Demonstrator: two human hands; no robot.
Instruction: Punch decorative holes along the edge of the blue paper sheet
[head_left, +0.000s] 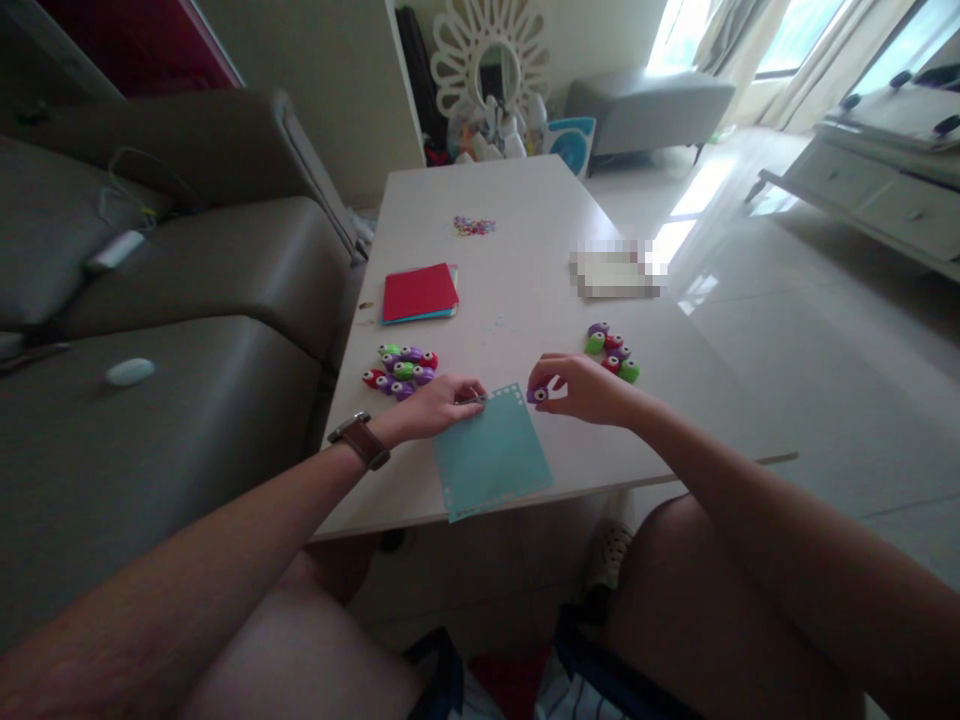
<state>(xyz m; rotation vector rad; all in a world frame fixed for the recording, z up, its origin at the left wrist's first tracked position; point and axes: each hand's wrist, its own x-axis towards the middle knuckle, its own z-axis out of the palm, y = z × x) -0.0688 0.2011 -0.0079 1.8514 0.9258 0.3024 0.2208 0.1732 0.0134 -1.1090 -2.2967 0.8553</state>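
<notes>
Key relation: far edge of pale teal, nearly square paper sheet (495,455) to small purple, rounded, seemingly plastic piece with eye-like dot (538,396); sheet mostly flat at the near end of long white table (517,275), on the body side of both hands; purple piece just right of the sheet's far right corner, narrow gap between in this view; cannot tell whether raised above the tabletop.

Left hand (446,405): thumb and curled fingers pinching, by appearance, the left part of the far edge; right hand (581,382): thumb and fingertips gripping the purple piece; of the two, right nearer to that corner.

Sheet axis: side edges running away from the body with a lean to the left; far edge slanting away toward the right; cannot tell which side is longer; small holes along the far edge between the hands, more along the near edge.

Beyond left hand, cluster of red, green and purple eye-dotted pieces (403,371); beyond right hand, smaller cluster of like colours (613,352).
</notes>
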